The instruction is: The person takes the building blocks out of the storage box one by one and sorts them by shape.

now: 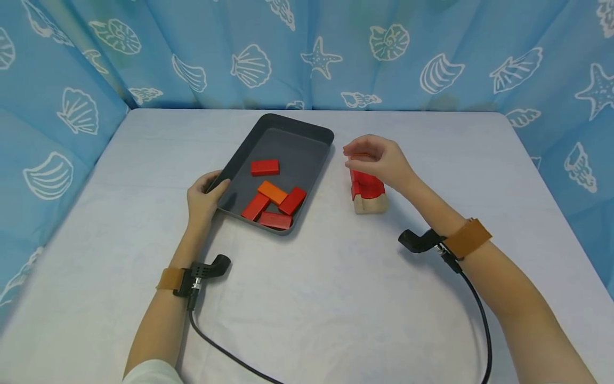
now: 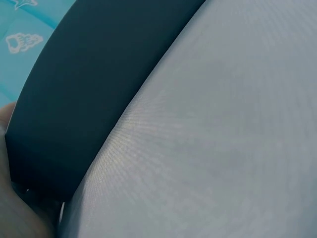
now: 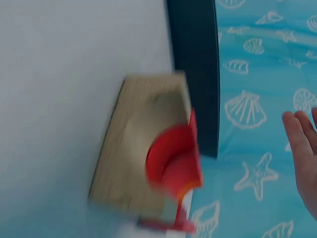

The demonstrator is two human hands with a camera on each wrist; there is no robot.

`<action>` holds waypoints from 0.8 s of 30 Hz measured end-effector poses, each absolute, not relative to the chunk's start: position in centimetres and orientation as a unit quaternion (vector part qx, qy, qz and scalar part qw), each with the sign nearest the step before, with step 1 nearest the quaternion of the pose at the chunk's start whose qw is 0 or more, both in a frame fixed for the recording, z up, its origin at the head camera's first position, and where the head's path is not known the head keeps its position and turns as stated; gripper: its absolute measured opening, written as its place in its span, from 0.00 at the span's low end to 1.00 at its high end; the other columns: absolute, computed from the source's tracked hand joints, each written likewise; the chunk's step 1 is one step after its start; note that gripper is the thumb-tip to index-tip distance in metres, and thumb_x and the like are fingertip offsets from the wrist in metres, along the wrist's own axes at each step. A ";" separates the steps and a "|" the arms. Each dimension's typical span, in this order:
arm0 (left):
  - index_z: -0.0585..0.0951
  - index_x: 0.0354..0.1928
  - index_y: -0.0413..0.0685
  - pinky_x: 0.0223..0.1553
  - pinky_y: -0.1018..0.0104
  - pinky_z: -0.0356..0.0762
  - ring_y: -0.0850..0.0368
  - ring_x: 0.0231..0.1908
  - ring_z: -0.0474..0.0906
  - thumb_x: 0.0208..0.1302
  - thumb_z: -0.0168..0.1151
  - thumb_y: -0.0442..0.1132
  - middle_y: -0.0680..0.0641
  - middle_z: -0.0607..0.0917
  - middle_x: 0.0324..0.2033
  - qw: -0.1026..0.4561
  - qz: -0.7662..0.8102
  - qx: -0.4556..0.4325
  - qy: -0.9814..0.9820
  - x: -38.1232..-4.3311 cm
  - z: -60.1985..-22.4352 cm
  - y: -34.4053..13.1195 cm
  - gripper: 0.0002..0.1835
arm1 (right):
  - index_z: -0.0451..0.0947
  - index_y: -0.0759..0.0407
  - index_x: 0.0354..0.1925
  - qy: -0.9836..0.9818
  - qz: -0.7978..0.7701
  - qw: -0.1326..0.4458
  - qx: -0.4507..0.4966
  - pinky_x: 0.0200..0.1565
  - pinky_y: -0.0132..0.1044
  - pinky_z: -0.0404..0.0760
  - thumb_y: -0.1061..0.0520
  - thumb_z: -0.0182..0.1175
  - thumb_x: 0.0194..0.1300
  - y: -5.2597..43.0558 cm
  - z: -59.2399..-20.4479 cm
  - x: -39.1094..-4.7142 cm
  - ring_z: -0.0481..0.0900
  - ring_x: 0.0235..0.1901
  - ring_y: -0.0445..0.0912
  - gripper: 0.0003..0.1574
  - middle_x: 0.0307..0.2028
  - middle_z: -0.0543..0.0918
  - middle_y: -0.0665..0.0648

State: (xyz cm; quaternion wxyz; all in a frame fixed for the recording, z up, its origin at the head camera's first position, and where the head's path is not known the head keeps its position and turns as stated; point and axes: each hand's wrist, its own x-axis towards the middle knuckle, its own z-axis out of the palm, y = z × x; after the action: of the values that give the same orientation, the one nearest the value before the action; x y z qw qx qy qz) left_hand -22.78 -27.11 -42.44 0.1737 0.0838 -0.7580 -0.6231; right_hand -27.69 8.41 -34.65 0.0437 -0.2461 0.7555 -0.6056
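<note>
The left hand (image 1: 202,200) pinches the smooth grey tray (image 1: 297,144) at its near-left corner; five oblong blocks (image 1: 265,167), red and orange, lie inside. The right hand (image 1: 379,160), loosely curved, thumb apart, grasping nothing, hovers over the scooped red-and-wood toy (image 1: 368,188). White cloth (image 1: 336,298) separates toy from tray and from the counter's right edge.

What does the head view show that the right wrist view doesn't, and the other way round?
Head only: the left hand gripping the tray, four red blocks and one orange block inside it, and both wrist cameras.

Right wrist only: the tray's outer wall facing the wooden block, and a broad, blurred stretch of that block's pale face.

Both: the tray, the wooden block, red pieces by it, the right hand, the shell-patterned curtain and tabletop.
</note>
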 end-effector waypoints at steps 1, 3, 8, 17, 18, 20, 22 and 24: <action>0.76 0.49 0.34 0.45 0.69 0.67 0.58 0.45 0.72 0.55 0.63 0.35 0.42 0.77 0.45 0.175 -0.622 0.083 -0.759 -22.8 -42.5 -27.1 0.20 | 0.72 0.70 0.45 0.745 -0.616 0.039 -0.252 0.45 0.35 0.72 0.65 0.60 0.56 7.9 -34.7 -27.8 0.75 0.43 0.51 0.18 0.42 0.78 0.59; 0.75 0.50 0.35 0.46 0.69 0.66 0.57 0.46 0.71 0.55 0.62 0.34 0.43 0.77 0.46 0.177 -0.624 0.079 -0.757 -22.8 -42.5 -27.2 0.19 | 0.73 0.71 0.44 0.727 -0.632 0.023 -0.268 0.45 0.35 0.72 0.67 0.60 0.55 6.9 -34.7 -27.9 0.76 0.42 0.48 0.17 0.41 0.78 0.59; 0.76 0.49 0.34 0.45 0.68 0.67 0.57 0.46 0.72 0.55 0.61 0.32 0.43 0.78 0.45 0.181 -0.630 0.071 -0.752 -22.9 -42.5 -27.2 0.18 | 0.73 0.74 0.42 0.683 -0.669 0.012 -0.292 0.44 0.37 0.73 0.70 0.59 0.54 4.6 -34.9 -28.1 0.77 0.41 0.46 0.15 0.39 0.79 0.60; 0.77 0.47 0.34 0.44 0.69 0.68 0.58 0.42 0.73 0.54 0.60 0.31 0.43 0.79 0.43 0.191 -0.623 0.063 -0.756 -23.2 -42.8 -27.4 0.17 | 0.71 0.78 0.41 0.673 -0.679 -0.003 -0.293 0.44 0.38 0.73 0.73 0.57 0.55 0.1 -34.3 -27.5 0.78 0.39 0.48 0.14 0.39 0.77 0.69; 0.77 0.47 0.33 0.44 0.69 0.68 0.58 0.42 0.73 0.54 0.60 0.31 0.42 0.79 0.43 0.193 -0.621 0.061 -0.757 -23.1 -42.8 -27.4 0.16 | 0.71 0.79 0.41 0.673 -0.680 -0.008 -0.292 0.44 0.38 0.73 0.74 0.57 0.55 -0.3 -34.2 -27.4 0.78 0.38 0.49 0.14 0.39 0.76 0.71; 0.77 0.47 0.33 0.43 0.69 0.68 0.58 0.42 0.73 0.54 0.59 0.30 0.42 0.79 0.42 0.194 -0.623 0.061 -0.756 -23.1 -42.8 -27.4 0.16 | 0.70 0.81 0.41 0.672 -0.680 -0.018 -0.294 0.44 0.38 0.73 0.74 0.56 0.54 -1.2 -34.1 -27.0 0.78 0.38 0.50 0.14 0.39 0.75 0.73; 0.77 0.46 0.33 0.43 0.69 0.68 0.59 0.42 0.73 0.54 0.59 0.30 0.43 0.79 0.42 0.194 -0.623 0.062 -0.755 -23.0 -42.8 -27.3 0.16 | 0.70 0.81 0.41 0.672 -0.678 -0.025 -0.296 0.44 0.38 0.73 0.75 0.57 0.54 -1.8 -34.3 -26.9 0.78 0.38 0.51 0.14 0.39 0.75 0.74; 0.77 0.46 0.33 0.42 0.70 0.68 0.59 0.41 0.73 0.54 0.59 0.30 0.43 0.79 0.42 0.196 -0.623 0.062 -0.755 -23.0 -42.7 -27.3 0.16 | 0.70 0.82 0.40 0.671 -0.680 -0.028 -0.294 0.44 0.38 0.73 0.75 0.57 0.54 -2.3 -34.5 -26.9 0.77 0.38 0.52 0.14 0.39 0.75 0.75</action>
State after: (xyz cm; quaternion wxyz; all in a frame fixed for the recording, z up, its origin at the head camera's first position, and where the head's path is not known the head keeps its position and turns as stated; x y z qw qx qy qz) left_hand -23.00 -27.30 -42.72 0.1957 0.0623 -0.7549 -0.6228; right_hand -26.93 -2.30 -34.45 -0.0283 -0.2936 0.6710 -0.6803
